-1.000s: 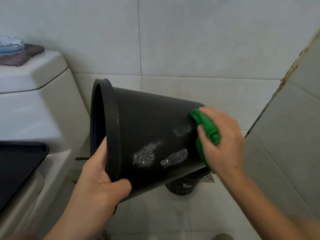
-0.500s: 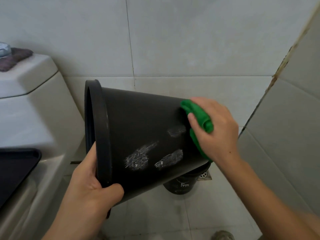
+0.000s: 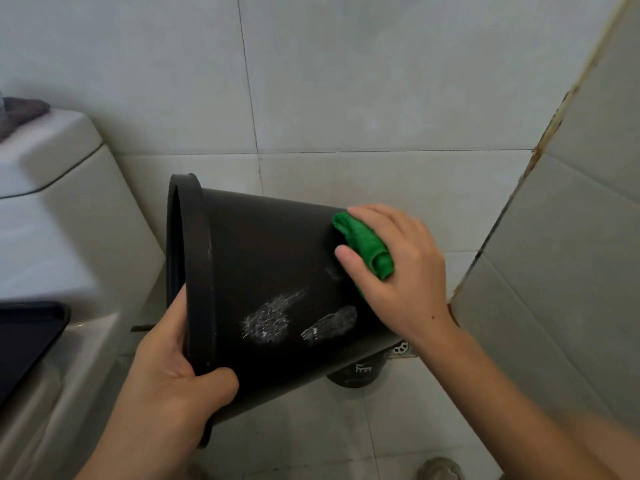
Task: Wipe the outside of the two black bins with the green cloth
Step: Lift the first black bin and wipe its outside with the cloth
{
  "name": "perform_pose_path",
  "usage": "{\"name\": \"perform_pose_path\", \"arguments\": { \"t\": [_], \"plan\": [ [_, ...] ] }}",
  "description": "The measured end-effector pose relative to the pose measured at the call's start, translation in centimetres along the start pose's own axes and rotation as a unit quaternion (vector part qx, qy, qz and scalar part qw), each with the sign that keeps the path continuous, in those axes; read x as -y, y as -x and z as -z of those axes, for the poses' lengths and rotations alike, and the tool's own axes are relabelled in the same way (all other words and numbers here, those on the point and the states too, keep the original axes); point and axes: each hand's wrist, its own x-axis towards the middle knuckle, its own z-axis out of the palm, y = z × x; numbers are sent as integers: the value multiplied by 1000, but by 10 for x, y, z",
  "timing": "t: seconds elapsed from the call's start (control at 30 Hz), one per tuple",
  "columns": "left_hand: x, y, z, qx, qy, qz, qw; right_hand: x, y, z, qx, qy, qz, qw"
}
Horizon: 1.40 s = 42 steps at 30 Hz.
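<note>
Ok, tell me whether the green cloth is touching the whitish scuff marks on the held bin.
Apart. The head view shows the green cloth near the black bin's base end, with bare black wall between it and the scuff marks lower down.

Left hand [image 3: 166, 372] grips rim of tilted black bin [image 3: 270, 271]; right hand [image 3: 405, 275] presses green cloth [image 3: 367, 247] against its side.
</note>
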Motion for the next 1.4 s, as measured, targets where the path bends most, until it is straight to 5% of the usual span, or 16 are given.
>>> {"name": "perform_pose_path", "arguments": {
  "t": [0.27, 0.47, 0.63, 0.8, 1.0, 1.2, 1.4],
  "plan": [
    [-1, 3, -2, -15, 2, 8, 1000, 8, 0, 8, -20, -35, -20, 999],
    [-7, 1, 2, -11, 51, 19, 998, 20, 4, 12, -13, -27, 126, 992],
    [-3, 2, -1, 17, 39, 4, 999, 3, -8, 13, -9, -25, 26, 999],
    [-1, 0, -3, 8, 54, 12, 998, 31, 19, 5, -18, -27, 145, 989],
    [2, 2, -10, 19, 44, -5, 999, 11, -5, 6, -5, -10, 8, 1000],
    [4, -2, -12, 29, 72, -16, 997, 43, 4, 0, 4, -33, 132, 991],
    [13, 2, -15, 54, 35, 16, 998, 7, -14, -8, 32, -2, -58, 998]
  ]
}}
